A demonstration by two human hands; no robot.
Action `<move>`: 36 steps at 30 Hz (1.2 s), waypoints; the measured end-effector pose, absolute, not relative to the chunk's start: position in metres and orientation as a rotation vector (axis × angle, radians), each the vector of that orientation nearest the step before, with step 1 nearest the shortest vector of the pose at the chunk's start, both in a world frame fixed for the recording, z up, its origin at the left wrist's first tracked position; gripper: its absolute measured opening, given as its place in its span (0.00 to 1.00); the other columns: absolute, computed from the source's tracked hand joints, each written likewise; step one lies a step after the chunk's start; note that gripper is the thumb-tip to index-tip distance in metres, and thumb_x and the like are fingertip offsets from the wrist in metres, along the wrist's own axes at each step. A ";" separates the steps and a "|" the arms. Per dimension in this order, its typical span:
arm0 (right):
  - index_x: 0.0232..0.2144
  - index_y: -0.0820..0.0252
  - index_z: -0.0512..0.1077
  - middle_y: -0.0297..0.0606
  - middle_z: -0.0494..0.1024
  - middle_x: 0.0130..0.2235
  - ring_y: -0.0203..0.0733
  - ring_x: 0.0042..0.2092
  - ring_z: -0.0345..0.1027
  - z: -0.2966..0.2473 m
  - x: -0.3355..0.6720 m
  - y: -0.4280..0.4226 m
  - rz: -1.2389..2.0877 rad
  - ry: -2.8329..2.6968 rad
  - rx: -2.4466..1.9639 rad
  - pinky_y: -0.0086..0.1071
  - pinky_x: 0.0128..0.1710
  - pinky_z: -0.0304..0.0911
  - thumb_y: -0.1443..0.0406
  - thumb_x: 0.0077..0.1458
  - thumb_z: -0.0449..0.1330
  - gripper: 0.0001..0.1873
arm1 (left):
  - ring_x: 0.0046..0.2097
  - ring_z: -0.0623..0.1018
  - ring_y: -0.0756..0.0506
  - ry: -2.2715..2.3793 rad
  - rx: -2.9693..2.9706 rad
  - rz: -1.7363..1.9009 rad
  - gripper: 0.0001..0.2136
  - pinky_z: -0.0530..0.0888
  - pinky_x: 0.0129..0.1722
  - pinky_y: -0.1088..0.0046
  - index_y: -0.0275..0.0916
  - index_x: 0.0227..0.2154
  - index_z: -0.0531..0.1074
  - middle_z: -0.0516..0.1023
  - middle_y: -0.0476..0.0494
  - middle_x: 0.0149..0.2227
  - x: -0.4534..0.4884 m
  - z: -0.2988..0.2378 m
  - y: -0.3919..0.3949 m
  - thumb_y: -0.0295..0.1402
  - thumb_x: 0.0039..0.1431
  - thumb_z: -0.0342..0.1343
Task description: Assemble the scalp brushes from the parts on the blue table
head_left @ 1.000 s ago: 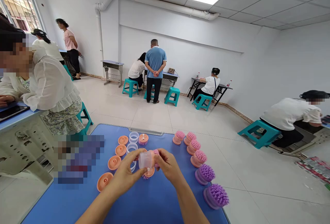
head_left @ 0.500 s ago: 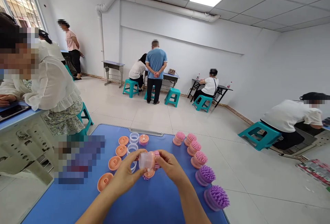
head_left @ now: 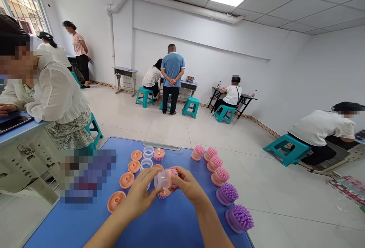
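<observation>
Blue table (head_left: 85,221), left hand (head_left: 142,196) clamped on clear cup (head_left: 160,178), right hand (head_left: 187,185) pinching pink brush (head_left: 174,172), pose unchanged.

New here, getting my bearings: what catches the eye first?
Over the blue table, the left hand holds a clear cup against a pink brush in the right hand. To their right curves a row of pink brushes ending in two purple brushes; orange discs lie left.

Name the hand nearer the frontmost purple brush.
Right. Right hand, holding a pink brush head, sits up-left of the purple brush; left hand, on the clear cup, lies farther left.
</observation>
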State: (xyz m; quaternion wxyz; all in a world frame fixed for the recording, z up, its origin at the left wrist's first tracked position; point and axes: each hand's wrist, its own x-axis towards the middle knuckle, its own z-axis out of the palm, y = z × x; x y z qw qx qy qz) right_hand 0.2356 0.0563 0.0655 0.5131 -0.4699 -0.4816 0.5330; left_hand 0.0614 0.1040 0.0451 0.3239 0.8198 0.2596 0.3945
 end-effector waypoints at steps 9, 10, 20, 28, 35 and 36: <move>0.29 0.65 0.69 0.30 0.69 0.20 0.31 0.21 0.63 0.064 0.244 0.055 1.375 -1.112 -1.161 0.27 0.22 0.60 0.53 0.43 0.63 0.20 | 0.50 0.71 0.43 0.475 2.629 1.266 0.23 0.72 0.46 0.64 0.43 0.57 0.52 0.72 0.39 0.48 0.063 0.039 0.107 0.28 0.59 0.48; 0.29 0.65 0.69 0.30 0.69 0.20 0.31 0.21 0.63 0.063 0.244 0.055 1.381 -1.106 -1.164 0.27 0.22 0.60 0.53 0.43 0.63 0.20 | 0.50 0.71 0.42 0.478 2.644 1.263 0.23 0.72 0.47 0.64 0.43 0.57 0.51 0.72 0.39 0.48 0.063 0.040 0.107 0.28 0.59 0.47; 0.34 0.62 0.70 0.31 0.72 0.23 0.32 0.23 0.66 0.063 0.236 0.057 1.417 -0.940 -1.046 0.26 0.22 0.63 0.55 0.43 0.64 0.19 | 0.55 0.66 0.39 0.691 2.598 1.284 0.27 0.69 0.50 0.59 0.45 0.59 0.46 0.65 0.37 0.54 0.061 0.043 0.108 0.33 0.59 0.49; 0.38 0.58 0.69 0.31 0.75 0.27 0.33 0.26 0.67 0.061 0.236 0.059 1.359 -0.747 -0.977 0.27 0.26 0.64 0.57 0.41 0.66 0.21 | 0.54 0.66 0.38 1.153 2.442 1.574 0.30 0.68 0.50 0.56 0.44 0.59 0.44 0.66 0.37 0.52 0.026 0.048 0.103 0.40 0.57 0.50; 0.36 0.58 0.71 0.32 0.74 0.27 0.34 0.28 0.66 0.065 0.235 0.055 1.348 -0.735 -0.984 0.28 0.27 0.63 0.57 0.40 0.66 0.19 | 0.52 0.68 0.36 1.486 2.472 1.245 0.32 0.69 0.48 0.55 0.40 0.58 0.48 0.66 0.34 0.52 -0.021 0.000 0.081 0.43 0.53 0.52; 0.36 0.57 0.71 0.32 0.74 0.27 0.34 0.28 0.66 0.066 0.235 0.055 1.349 -0.732 -0.984 0.28 0.27 0.63 0.57 0.40 0.67 0.19 | 0.52 0.68 0.35 1.525 2.469 1.203 0.33 0.68 0.48 0.55 0.40 0.58 0.49 0.67 0.35 0.52 -0.026 -0.009 0.078 0.42 0.51 0.53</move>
